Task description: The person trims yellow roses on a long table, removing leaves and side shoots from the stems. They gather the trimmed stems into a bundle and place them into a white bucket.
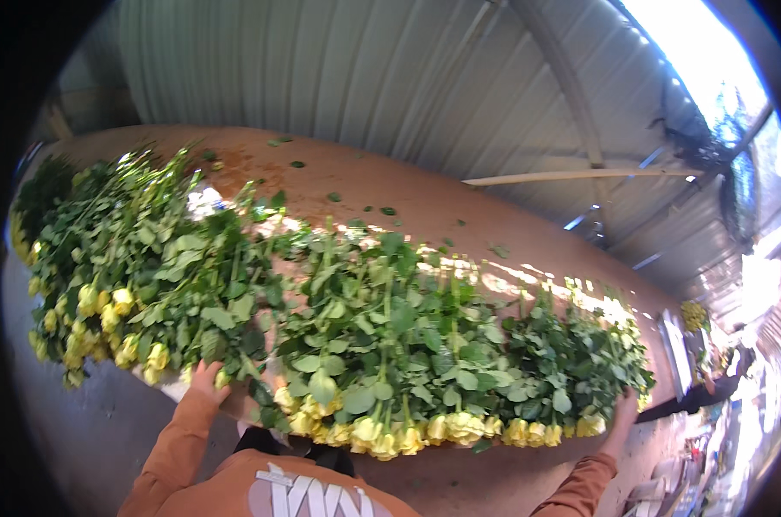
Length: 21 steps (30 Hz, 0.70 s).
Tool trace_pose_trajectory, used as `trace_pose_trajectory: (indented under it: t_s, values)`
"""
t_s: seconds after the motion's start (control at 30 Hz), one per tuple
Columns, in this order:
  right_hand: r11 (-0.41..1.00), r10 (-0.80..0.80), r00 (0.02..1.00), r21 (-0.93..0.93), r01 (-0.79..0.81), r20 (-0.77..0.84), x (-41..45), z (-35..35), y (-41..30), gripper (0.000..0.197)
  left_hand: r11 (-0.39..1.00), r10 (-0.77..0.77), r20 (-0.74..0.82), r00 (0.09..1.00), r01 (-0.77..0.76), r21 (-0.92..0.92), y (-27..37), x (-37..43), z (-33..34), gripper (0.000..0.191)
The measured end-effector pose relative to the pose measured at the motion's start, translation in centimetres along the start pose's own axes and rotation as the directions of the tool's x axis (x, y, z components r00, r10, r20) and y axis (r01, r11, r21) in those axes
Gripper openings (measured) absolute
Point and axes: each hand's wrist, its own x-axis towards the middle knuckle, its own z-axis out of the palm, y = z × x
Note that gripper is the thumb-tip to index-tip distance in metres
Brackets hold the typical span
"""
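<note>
Long-stemmed yellow roses (465, 428) lie in rows across a reddish-brown table (364, 168), blooms at the near edge and leafy stems pointing away. My left hand (209, 382) is at the blooms of the left pile (164, 252), its fingers around or against a yellow rose head (222, 379); whether it grips is not clear. My right hand (625, 407) reaches to the right end of the row, touching the leaves beside the last blooms (591, 425). Its fingers are partly hidden by foliage.
Loose leaves (388, 211) and a white crumpled item (206, 203) lie on the table. Corrugated metal sheeting (377, 77) rises behind it. At the far right are a dark sleeve of another person (694, 397), more yellow flowers (694, 315) and clutter.
</note>
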Motion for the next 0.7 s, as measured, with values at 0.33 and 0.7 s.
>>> trace_pose_trajectory:
  t_s: [0.33, 0.7]
  values:
    - [0.099, -0.773, 0.635, 0.987, 0.129, -0.005, -24.7, -9.2, -35.7, 0.025, 0.983, -0.128, 0.302, 0.945, 0.161, -0.089, -0.5, -0.5, -1.6, 0.054]
    - [0.210, -0.807, 0.127, 0.482, -0.850, 0.576, -47.0, 7.1, -56.4, 0.020, 0.930, 0.358, 0.262, 0.896, -0.315, -0.190, 1.7, -1.2, -8.3, 0.054]
